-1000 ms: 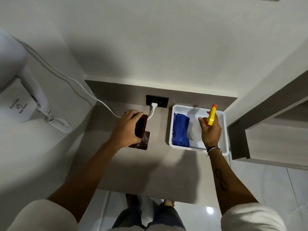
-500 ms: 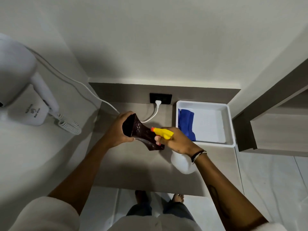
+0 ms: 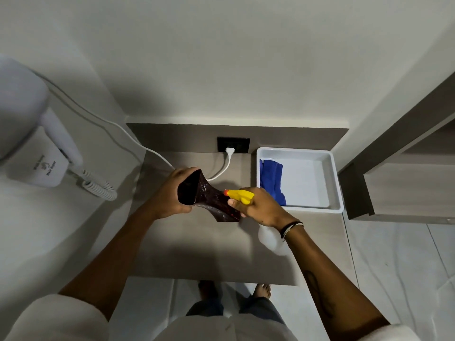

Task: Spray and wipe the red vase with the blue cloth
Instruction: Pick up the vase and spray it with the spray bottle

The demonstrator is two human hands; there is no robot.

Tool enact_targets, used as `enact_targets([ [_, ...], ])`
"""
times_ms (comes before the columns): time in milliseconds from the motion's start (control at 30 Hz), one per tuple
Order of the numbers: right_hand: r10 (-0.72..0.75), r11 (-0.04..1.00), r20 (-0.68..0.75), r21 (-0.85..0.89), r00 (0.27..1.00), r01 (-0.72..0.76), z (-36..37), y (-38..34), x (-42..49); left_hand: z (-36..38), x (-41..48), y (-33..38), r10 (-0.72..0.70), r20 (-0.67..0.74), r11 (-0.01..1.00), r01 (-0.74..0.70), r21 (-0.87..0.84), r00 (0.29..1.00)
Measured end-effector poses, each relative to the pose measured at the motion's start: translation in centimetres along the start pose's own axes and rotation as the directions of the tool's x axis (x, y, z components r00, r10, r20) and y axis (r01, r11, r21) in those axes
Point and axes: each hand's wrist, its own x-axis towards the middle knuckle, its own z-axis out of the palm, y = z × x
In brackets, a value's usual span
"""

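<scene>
- The left hand (image 3: 170,193) is wrapped around the wide mouth end of the dark red glossy flared vase (image 3: 209,200), holding it tilted above the grey-brown tabletop (image 3: 197,252) with its base pointing right and towards the person.
- The right hand (image 3: 261,207) grips the white spray bottle with a yellow trigger head and orange nozzle (image 3: 240,195); the nozzle sits just beside the vase's narrow waist, aimed at it (the bottle's white body hangs blurred below the wrist).
- The folded blue cloth (image 3: 270,180) lies along the left side of the white rectangular plastic tray (image 3: 332,183), at the tabletop's back right corner.
- A white wall-mounted hair dryer (image 3: 29,134) hangs at left, its white cord (image 3: 123,134) plugged into the black wall socket (image 3: 233,144).
</scene>
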Motion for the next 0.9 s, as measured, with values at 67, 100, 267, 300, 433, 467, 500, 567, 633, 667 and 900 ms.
enact_targets([
  [67,0.003,1.0,-0.017,-0.012,1.0,-0.003,0.3,0.2,0.1,0.0,-0.1,-0.2,-0.01,0.002,1.0,0.01,-0.001,1.0],
  [100,0.01,1.0,-0.023,-0.029,1.0,-0.01,0.5,0.4,0.1,0.0,-0.2,-0.3,-0.016,0.003,1.0,0.016,0.0,1.0],
  [267,0.038,0.996,-0.033,-0.084,0.999,-0.041,0.5,1.7,-0.5,-0.1,-0.6,-0.3,-0.055,-0.026,0.999,0.054,-0.004,0.998],
  [300,0.048,0.994,-0.031,-0.094,0.998,-0.051,0.4,2.0,-0.7,0.0,-0.7,-0.4,-0.073,-0.048,0.997,0.072,-0.013,0.996],
  [433,0.098,0.992,-0.038,-0.081,0.994,-0.101,0.2,3.4,-1.8,0.4,-1.3,-0.4,-0.306,-0.133,0.935,0.272,-0.228,0.943],
  [467,0.117,0.991,-0.034,-0.054,0.993,-0.119,0.1,3.5,-2.0,0.5,-1.3,-0.2,-0.381,-0.145,0.896,0.326,-0.3,0.913],
  [500,0.129,0.991,-0.031,-0.034,0.991,-0.13,0.1,3.7,-2.2,0.6,-1.2,-0.2,-0.447,-0.148,0.853,0.37,-0.368,0.882],
  [567,0.124,0.992,-0.033,-0.011,0.992,-0.124,0.1,3.8,-2.5,0.7,-1.1,-0.4,-0.543,-0.119,0.774,0.441,-0.455,0.831],
  [633,0.115,0.993,-0.029,0.026,0.993,-0.114,0.2,3.8,-2.6,0.9,-1.1,-0.5,-0.575,-0.076,0.738,0.477,-0.478,0.814],
  [667,0.113,0.993,-0.024,0.047,0.993,-0.112,0.3,3.8,-2.7,1.0,-1.2,-0.6,-0.566,-0.055,0.736,0.474,-0.483,0.822],
  [900,0.089,0.989,0.006,0.121,0.996,-0.09,2.6,2.3,-2.4,0.9,-2.4,-1.6,-0.378,0.045,0.851,0.367,-0.376,0.925],
])
